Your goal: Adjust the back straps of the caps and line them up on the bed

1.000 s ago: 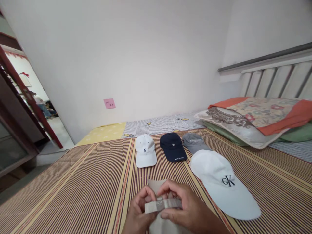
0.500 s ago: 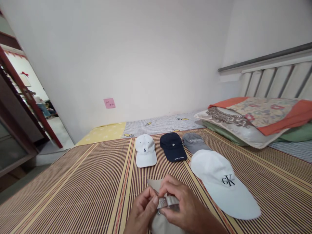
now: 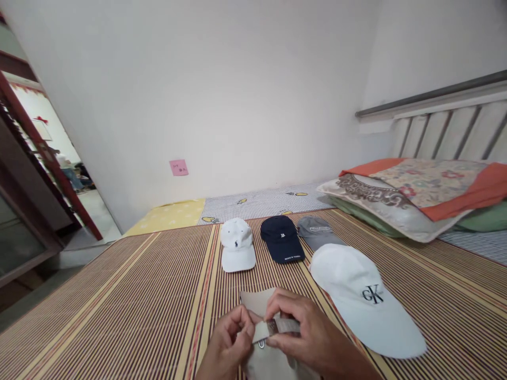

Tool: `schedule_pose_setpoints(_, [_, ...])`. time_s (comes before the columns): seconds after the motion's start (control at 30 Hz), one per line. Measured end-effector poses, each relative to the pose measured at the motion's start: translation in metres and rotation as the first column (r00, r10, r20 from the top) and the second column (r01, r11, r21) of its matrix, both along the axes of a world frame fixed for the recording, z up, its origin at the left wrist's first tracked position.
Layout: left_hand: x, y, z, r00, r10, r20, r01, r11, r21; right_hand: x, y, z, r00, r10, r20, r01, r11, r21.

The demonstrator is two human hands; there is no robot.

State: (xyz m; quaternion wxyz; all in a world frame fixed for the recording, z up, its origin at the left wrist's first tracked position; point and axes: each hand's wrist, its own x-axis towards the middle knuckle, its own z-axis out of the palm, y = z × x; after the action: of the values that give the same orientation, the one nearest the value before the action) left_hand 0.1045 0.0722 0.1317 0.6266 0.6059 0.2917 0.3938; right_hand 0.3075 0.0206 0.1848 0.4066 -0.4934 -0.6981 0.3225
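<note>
A beige cap (image 3: 264,365) lies at the bottom middle, its back toward me and its brim (image 3: 256,302) pointing away. Across its back runs an adjusting strap (image 3: 289,325) with a dark metal clasp (image 3: 272,326). My left hand (image 3: 228,342) pinches the strap on the clasp's left side. On the other side, my right hand (image 3: 307,333) grips the clasp and strap end between thumb and fingers. Just right of my right hand is a large white cap (image 3: 358,295) with black letters. Fingers partly cover the strap and the cap.
Farther off on the striped mat (image 3: 130,295) sit a white cap (image 3: 237,248), a navy cap (image 3: 282,237) and a grey cap (image 3: 317,231). Pillows (image 3: 412,195) are stacked at the right. A wall (image 3: 257,95) rises behind; a doorway at left shows a person (image 3: 68,168).
My hands have moved slightly apart. The clasp has shifted right along with my right hand, and more of the beige strap now shows between my hands.
</note>
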Motion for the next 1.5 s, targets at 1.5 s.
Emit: schedule_pose_setpoints(1.5, [-0.017,0.008,0.003,0.99,0.09,0.112,-0.07,0.984,-0.166,-0.005,0.003,-0.007,0.99,0.036,-0.135,-0.037,0.999,-0.008])
